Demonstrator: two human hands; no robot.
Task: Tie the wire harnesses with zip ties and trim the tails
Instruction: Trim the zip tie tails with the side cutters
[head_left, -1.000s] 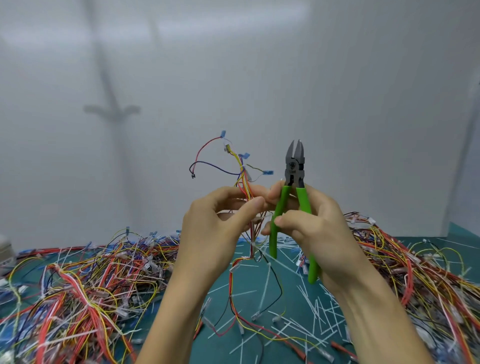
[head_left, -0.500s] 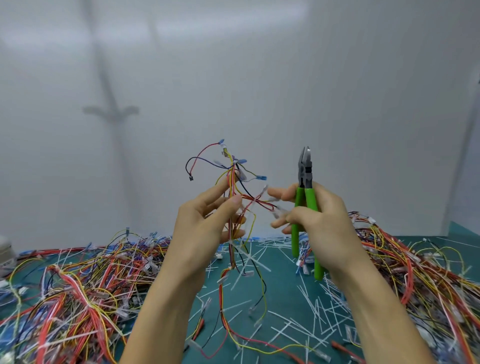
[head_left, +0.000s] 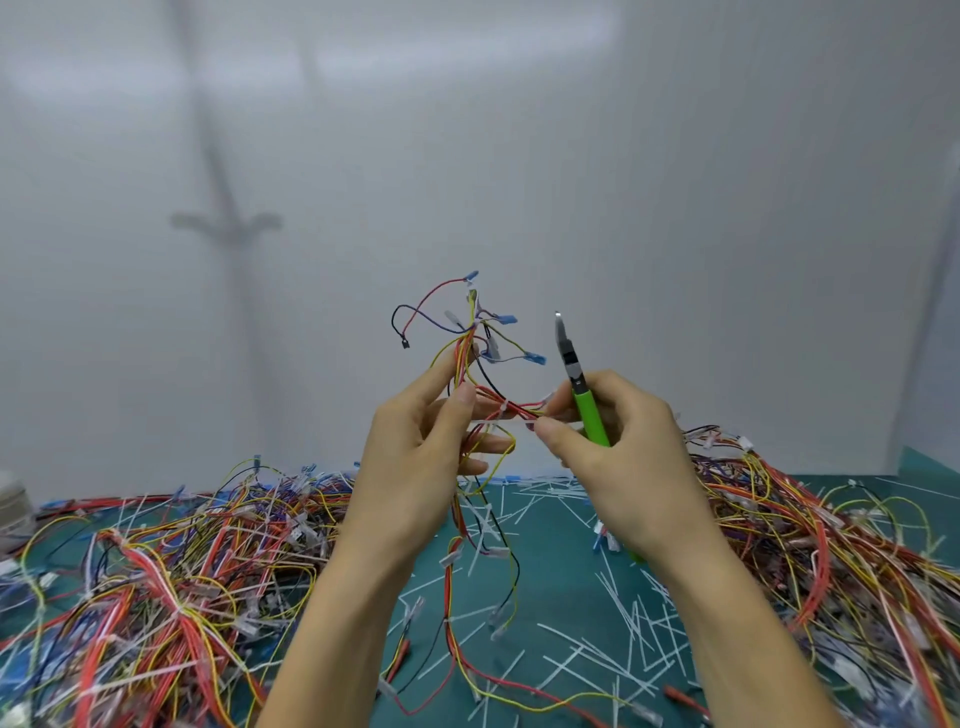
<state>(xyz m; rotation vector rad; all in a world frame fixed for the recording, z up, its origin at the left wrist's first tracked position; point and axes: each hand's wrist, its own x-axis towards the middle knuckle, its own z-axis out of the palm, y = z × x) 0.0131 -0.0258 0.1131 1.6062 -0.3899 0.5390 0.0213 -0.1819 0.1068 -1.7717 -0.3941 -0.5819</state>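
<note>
At frame centre the left hand (head_left: 415, 467) pinches the wire harness (head_left: 470, 358) upright. The right hand (head_left: 618, 457) grips the green cutters (head_left: 589, 415) and nips the bundle beside its zip tie (head_left: 502, 414). The harness looks light and floppy, so holding close to the tie should steady it.

Both forearms reach up from the lower edge, hands close together (backs toward the camera). The left grip (head_left: 415, 457) pinches the wire harness (head_left: 511, 410) between thumb and fingers; the right grip (head_left: 618, 457) curls round the green-handled cutters (head_left: 589, 415).
</note>
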